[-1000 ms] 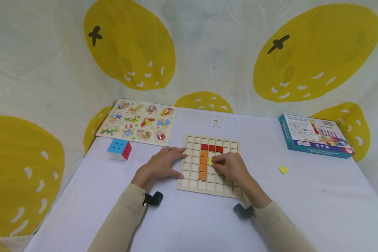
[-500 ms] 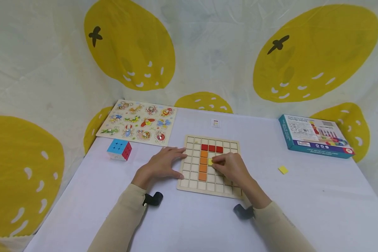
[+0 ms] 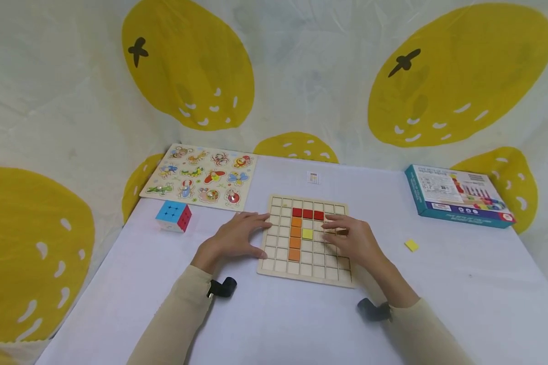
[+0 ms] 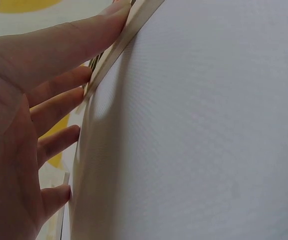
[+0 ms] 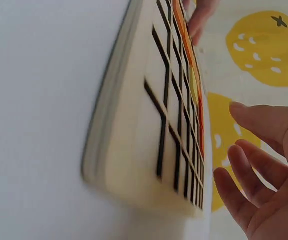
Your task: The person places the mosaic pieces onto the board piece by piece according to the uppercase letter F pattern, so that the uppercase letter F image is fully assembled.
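Observation:
A wooden grid board (image 3: 317, 272) lies flat on the table. Three red tiles (image 3: 308, 214) form a row in it, a column of orange tiles (image 3: 295, 243) runs below the left one, and one yellow tile (image 3: 307, 233) sits beside that column. My left hand (image 3: 235, 237) rests at the board's left edge, thumb and fingertips touching it; the left wrist view shows the thumb on the rim. Above the board's right part hovers my right hand (image 3: 357, 240), fingers loosely bent and holding nothing; in the right wrist view thumb and fingers are apart.
A loose yellow tile (image 3: 411, 245) lies on the table to the right. Behind it is a game box (image 3: 461, 197). A small printed card (image 3: 313, 177) lies beyond the board. At the left are a puzzle cube (image 3: 173, 216) and an insect puzzle board (image 3: 198, 177).
My right hand has let go of the yellow tile, which now lies in its cell beside the orange column, and has drawn back to the right. The left hand has stayed in place.

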`<action>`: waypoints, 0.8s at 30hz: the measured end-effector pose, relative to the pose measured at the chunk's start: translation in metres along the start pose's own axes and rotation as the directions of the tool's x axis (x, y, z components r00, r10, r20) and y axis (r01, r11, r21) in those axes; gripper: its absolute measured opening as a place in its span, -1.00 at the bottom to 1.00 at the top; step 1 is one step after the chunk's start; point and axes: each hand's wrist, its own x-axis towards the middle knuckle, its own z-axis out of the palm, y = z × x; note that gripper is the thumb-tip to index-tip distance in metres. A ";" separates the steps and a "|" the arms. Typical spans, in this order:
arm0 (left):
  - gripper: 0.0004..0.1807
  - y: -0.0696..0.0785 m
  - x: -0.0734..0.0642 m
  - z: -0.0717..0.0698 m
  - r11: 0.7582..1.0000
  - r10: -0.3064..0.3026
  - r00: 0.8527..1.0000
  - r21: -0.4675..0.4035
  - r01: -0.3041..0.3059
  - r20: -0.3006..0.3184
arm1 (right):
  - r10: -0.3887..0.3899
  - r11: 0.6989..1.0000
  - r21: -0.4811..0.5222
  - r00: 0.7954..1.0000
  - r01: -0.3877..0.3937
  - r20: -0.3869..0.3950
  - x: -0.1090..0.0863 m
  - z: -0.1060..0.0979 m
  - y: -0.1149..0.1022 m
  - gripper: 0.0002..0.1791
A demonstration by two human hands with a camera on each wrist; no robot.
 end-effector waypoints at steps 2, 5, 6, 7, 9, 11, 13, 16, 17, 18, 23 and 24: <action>-0.14 0.000 0.000 0.000 1.000 -0.001 1.000 0.002 0.001 0.001 | 0.022 0.999 -0.042 1.000 -0.022 -0.021 -0.004 -0.011 0.006 -0.67; -0.14 0.000 0.001 -0.001 1.000 -0.001 1.000 0.003 0.001 0.003 | 0.051 0.995 -0.084 0.997 -0.055 -0.058 -0.011 -0.029 0.017 -0.64; -0.14 0.000 0.001 -0.001 1.000 0.000 1.000 0.002 0.000 0.003 | 0.062 0.994 -0.086 0.996 -0.068 -0.068 -0.014 -0.037 0.020 -0.64; -0.14 0.000 0.001 -0.001 1.000 0.000 1.000 0.002 0.000 0.003 | 0.075 0.993 -0.085 0.994 -0.082 -0.076 -0.017 -0.044 0.023 -0.63; -0.13 0.000 0.001 -0.001 1.000 -0.001 1.000 0.002 0.001 0.003 | 0.103 0.991 -0.073 0.990 -0.110 -0.094 -0.023 -0.060 0.028 -0.60; -0.13 0.000 0.001 -0.001 1.000 -0.001 1.000 0.001 0.001 0.002 | 0.145 0.986 -0.066 0.984 -0.152 -0.102 -0.028 -0.074 0.033 -0.56; -0.13 0.001 0.001 -0.001 1.000 -0.003 1.000 0.003 0.003 0.002 | 0.182 0.980 -0.063 0.977 -0.190 -0.107 -0.034 -0.086 0.040 -0.50; -0.13 0.001 0.000 -0.002 1.000 -0.001 1.000 0.007 0.001 0.002 | 0.229 0.969 -0.070 0.967 -0.237 -0.109 -0.043 -0.098 0.052 -0.45; -0.13 0.001 0.000 -0.001 1.000 0.000 1.000 0.009 0.000 0.002 | 0.241 0.966 -0.073 0.965 -0.249 -0.105 -0.046 -0.100 0.056 -0.43; -0.13 0.001 0.000 -0.001 1.000 0.000 1.000 0.010 0.000 0.003 | 0.254 0.962 -0.076 0.962 -0.261 -0.098 -0.048 -0.103 0.061 -0.43; -0.13 0.001 0.000 -0.001 1.000 -0.002 1.000 0.003 0.002 0.004 | 0.349 0.932 -0.092 0.937 -0.350 -0.025 -0.059 -0.112 0.085 -0.36; -0.13 0.001 0.001 0.000 1.000 -0.002 1.000 0.001 0.002 0.002 | 0.373 0.923 -0.095 0.928 -0.372 -0.011 -0.061 -0.114 0.090 -0.34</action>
